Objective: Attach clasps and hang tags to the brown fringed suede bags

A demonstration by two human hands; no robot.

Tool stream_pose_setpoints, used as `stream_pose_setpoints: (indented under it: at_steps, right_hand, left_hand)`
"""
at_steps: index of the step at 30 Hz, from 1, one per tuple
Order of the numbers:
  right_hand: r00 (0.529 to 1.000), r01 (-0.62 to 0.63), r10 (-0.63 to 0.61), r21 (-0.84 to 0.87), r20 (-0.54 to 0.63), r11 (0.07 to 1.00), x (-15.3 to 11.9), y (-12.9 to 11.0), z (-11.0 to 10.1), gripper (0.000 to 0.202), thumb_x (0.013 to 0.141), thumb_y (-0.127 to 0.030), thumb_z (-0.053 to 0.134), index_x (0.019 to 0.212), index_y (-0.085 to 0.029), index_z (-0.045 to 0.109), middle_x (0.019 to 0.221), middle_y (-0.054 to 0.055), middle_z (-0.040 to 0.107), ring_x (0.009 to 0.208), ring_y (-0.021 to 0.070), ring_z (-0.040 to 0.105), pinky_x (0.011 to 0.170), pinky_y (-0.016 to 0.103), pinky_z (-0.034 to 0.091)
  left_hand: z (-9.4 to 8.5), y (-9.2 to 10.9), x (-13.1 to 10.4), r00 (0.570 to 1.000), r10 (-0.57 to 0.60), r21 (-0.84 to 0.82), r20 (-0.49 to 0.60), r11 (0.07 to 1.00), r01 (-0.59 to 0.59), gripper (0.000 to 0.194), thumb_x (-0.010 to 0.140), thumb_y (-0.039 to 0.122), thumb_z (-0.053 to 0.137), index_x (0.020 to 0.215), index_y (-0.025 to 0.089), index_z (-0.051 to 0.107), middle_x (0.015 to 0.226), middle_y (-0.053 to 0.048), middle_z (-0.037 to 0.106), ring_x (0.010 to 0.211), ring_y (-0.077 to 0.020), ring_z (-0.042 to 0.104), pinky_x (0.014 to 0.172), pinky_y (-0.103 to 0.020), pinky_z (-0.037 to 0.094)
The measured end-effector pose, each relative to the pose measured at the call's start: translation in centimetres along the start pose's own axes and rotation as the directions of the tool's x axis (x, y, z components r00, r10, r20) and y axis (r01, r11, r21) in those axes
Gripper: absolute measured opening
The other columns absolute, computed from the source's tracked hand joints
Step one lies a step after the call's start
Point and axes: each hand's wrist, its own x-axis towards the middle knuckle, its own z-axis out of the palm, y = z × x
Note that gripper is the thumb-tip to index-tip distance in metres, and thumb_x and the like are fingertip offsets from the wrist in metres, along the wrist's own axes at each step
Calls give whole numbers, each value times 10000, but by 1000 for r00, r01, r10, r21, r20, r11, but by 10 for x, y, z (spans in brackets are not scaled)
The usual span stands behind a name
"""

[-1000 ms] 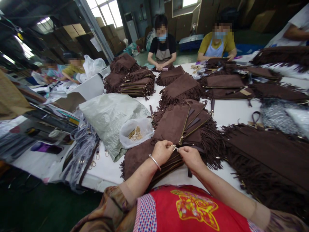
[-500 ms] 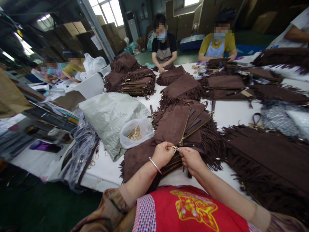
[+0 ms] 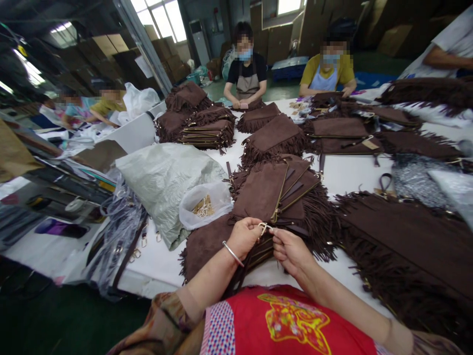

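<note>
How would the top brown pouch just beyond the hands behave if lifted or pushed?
The brown pouch would probably droop when lifted: it looks thin and soft. Its gold zip may keep one edge straighter. Being flat, it seems unlikely to roll.

White table (image 3: 347, 173) carrying fringed brown bags (image 3: 256, 195) and a grey sack (image 3: 162, 180)

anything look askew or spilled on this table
The nearest fanned pouches look askew: their zips point at differing angles, unlike the more even stack farther back. Nothing looks spilled.
</note>
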Motion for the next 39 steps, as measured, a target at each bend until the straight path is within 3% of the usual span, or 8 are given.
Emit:
stream_pose_setpoints:
  at_steps: [10,14,17,21,24,29,36,39]
  right_hand:
    - [999,16,-18,44,26,999,-1,-3,6,324,628,-342,770,796,-163,558,525,-118,350,377,1,185,347,141,118]
    - [999,40,-40,9,19,999,1,-2,8,316,616,-348,772,764,-162,564,542,-108,373,385,2,201,348,143,122]
    - [998,55,-55,-35,5,998,2,-1,8,315,608,-357,772,755,-156,578,570,-95,403,392,1,222,349,147,131]
    - [995,84,-89,-104,-36,991,3,2,8,342,604,-404,765,773,-154,602,560,-89,423,393,11,247,353,157,147]
    - [991,100,-114,-184,-69,978,5,3,9,360,591,-398,763,813,-141,645,470,-107,367,374,25,224,355,172,127]
    - [970,189,-230,-348,-81,918,9,4,9,334,638,-420,714,814,-137,715,439,-61,451,419,82,369,404,217,249]
    - [912,321,-409,-567,-32,759,15,5,1,251,702,-365,656,777,-149,761,732,46,714,707,190,593,650,282,427]
    - [902,346,-431,-610,8,713,12,5,-7,291,714,-351,641,891,-154,760,841,59,737,791,213,629,740,303,451]
  left_hand:
    - [4,8,-4,997,-51,-152,62,987,60,283,642,255,763,837,117,613,663,1,625,494,-60,502,459,-183,391]
    - [7,0,-5,999,-16,-50,39,999,18,270,695,282,741,871,127,606,649,16,620,485,-60,506,471,-182,392]
    - [8,-7,-7,989,143,156,30,977,-146,162,781,245,657,897,142,610,713,-4,658,582,-89,587,549,-192,452]
    - [6,-13,-13,897,431,487,101,765,-422,168,854,183,543,989,160,640,883,-54,701,790,-144,649,752,-258,511]
    - [2,-10,-17,825,543,599,158,611,-517,212,843,156,539,1016,152,662,931,-75,685,855,-165,627,808,-279,495]
    - [-3,5,-10,830,529,717,178,508,-477,210,900,288,536,875,175,711,816,-56,666,786,-159,604,747,-267,465]
    - [4,12,0,783,547,881,297,160,-446,231,904,247,509,714,173,618,766,-68,619,762,-188,566,723,-307,424]
    - [1,12,0,742,602,801,296,266,-536,234,919,231,451,735,164,578,794,-78,596,793,-191,545,751,-321,424]
